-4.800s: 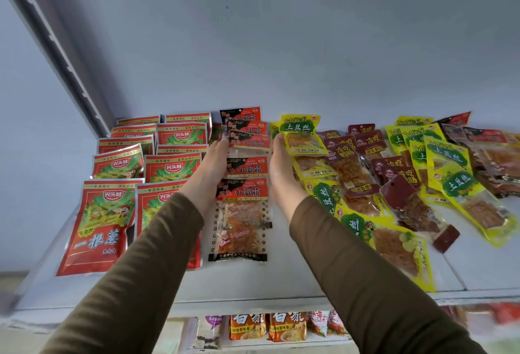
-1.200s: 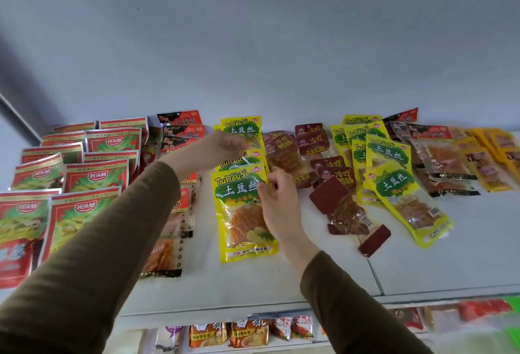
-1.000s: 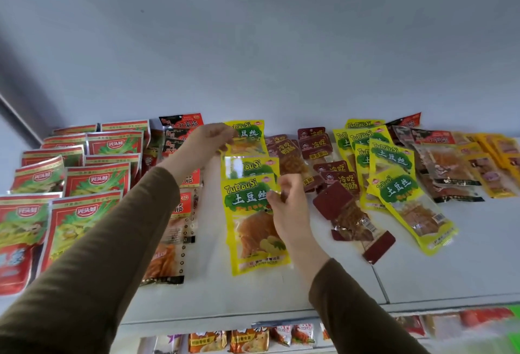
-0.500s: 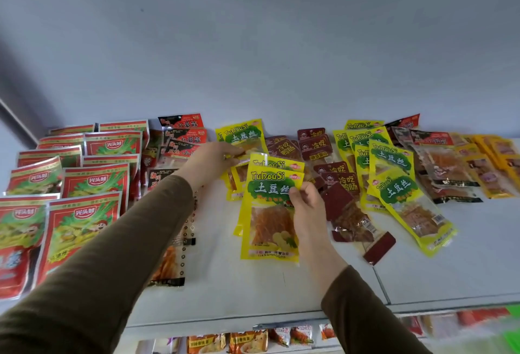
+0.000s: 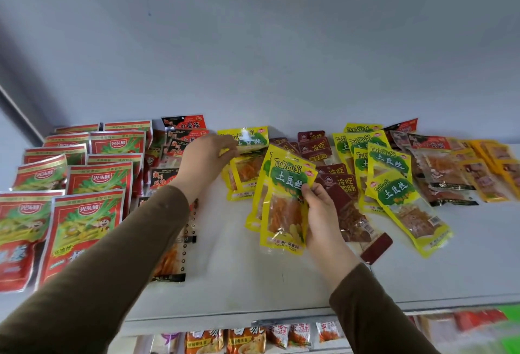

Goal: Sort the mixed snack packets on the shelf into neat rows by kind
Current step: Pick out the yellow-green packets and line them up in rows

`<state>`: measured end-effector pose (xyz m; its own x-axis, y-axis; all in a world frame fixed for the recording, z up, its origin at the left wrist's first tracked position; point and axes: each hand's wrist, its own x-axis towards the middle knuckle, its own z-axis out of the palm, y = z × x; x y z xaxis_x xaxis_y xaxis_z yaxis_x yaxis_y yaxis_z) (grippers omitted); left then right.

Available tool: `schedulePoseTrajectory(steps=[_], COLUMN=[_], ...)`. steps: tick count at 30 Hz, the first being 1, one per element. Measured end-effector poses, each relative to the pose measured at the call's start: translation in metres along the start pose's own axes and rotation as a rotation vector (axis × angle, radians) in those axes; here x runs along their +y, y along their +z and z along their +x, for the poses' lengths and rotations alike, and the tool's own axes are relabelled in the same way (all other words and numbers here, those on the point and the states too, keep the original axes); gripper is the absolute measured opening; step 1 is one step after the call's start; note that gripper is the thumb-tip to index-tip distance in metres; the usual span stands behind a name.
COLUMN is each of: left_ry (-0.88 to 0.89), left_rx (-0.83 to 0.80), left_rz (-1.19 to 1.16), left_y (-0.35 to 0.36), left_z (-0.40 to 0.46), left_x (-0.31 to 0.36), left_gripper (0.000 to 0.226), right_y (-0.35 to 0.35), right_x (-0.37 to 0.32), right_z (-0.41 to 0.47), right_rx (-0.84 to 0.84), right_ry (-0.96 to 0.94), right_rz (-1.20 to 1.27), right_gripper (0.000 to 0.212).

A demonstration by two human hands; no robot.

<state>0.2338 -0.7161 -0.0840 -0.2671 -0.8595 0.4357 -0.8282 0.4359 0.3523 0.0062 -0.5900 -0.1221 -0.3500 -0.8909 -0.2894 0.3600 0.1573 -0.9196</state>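
Yellow packet (image 5: 284, 213) gripped by right hand (image 5: 320, 213); left hand (image 5: 205, 156) pinches another (image 5: 247, 140).

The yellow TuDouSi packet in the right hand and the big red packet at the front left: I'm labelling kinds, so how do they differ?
The yellow TuDouSi packet is narrow with a clear window showing orange strips; the big red packet is wider and fully printed, with green stalks. The yellow one is gripped by the right hand and tilted; the red one lies untouched in its row on the shelf. Both are flat sealed snack packets.
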Motion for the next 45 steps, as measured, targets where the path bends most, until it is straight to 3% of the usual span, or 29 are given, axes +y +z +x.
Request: schedulePoseTrajectory(steps=[4, 7, 8, 14, 17, 20, 24, 26, 28, 31, 34, 38, 42, 45], left_ry=[0.179, 0.095, 0.038, -0.432, -0.552, -0.579, -0.693, -0.703, -0.687, -0.713, -0.720, -0.677, -0.657, -0.705], left_rx=[-0.071, -0.330, -0.344, -0.136, -0.056, -0.100, -0.079, -0.054, -0.072, -0.104, -0.098, -0.135, -0.131, -0.100], left_rz=[-0.053, -0.235, -0.297, -0.875, -1.010, -1.036, -1.197, -1.170, -1.121, -1.071, -0.982, -0.882, -0.918, -0.999], left_y=[-0.015, -0.014, -0.014, -0.022, -0.016, -0.002, 0.004, 0.008, 0.014, 0.021, 0.024, 0.027, 0.026, 0.026], left_z=[-0.039, -0.063, -0.066, -0.067, -0.072, -0.076, -0.075, -0.072, -0.074, -0.076, -0.077, -0.075, -0.073, -0.066], left_x=[0.016, 0.015, 0.014, 0.022, 0.032, 0.043, 0.048, 0.049, 0.050, 0.050, 0.051, 0.046, 0.050, 0.048], left_gripper=[0.011, 0.018, 0.018, 0.050, 0.058, 0.055, 0.091, 0.092, 0.107, 0.118, 0.119, 0.124, 0.122, 0.114], right_y=[-0.006, -0.006, -0.005, 0.021, 0.045, 0.057, 0.057, 0.059, 0.066, 0.081, 0.093, 0.090, 0.075, 0.079], right_x=[-0.006, -0.011, -0.012, -0.014, -0.008, 0.007, 0.015, 0.008, 0.001, -0.010, -0.018, -0.023, -0.028, -0.026], right_z=[-0.002, -0.001, -0.001, -0.001, 0.000, -0.001, -0.011, -0.010, -0.005, 0.011, 0.025, 0.035, 0.046, 0.043], right_rx=[-0.057, -0.076, -0.068, -0.059, -0.087, -0.079, 0.008, 0.079, 0.011, -0.268, -0.344, -0.317, -0.209, -0.200], right_ry=[-0.002, -0.019, -0.043, -0.359, -0.468, -0.555, -0.898, -1.000, -0.940, -0.499, -0.251, -0.184, -0.265, -0.337], right_rz=[0.095, 0.125, 0.089, -0.464, -0.646, -0.863, -1.251, -1.335, -1.233, -0.829, -0.694, -0.726, -0.839, -0.713], right_gripper=[0.028, 0.026, 0.028, 0.009, 0.019, 0.031, 0.065, 0.064, 0.056, 0.053, 0.056, 0.061, 0.059, 0.053])
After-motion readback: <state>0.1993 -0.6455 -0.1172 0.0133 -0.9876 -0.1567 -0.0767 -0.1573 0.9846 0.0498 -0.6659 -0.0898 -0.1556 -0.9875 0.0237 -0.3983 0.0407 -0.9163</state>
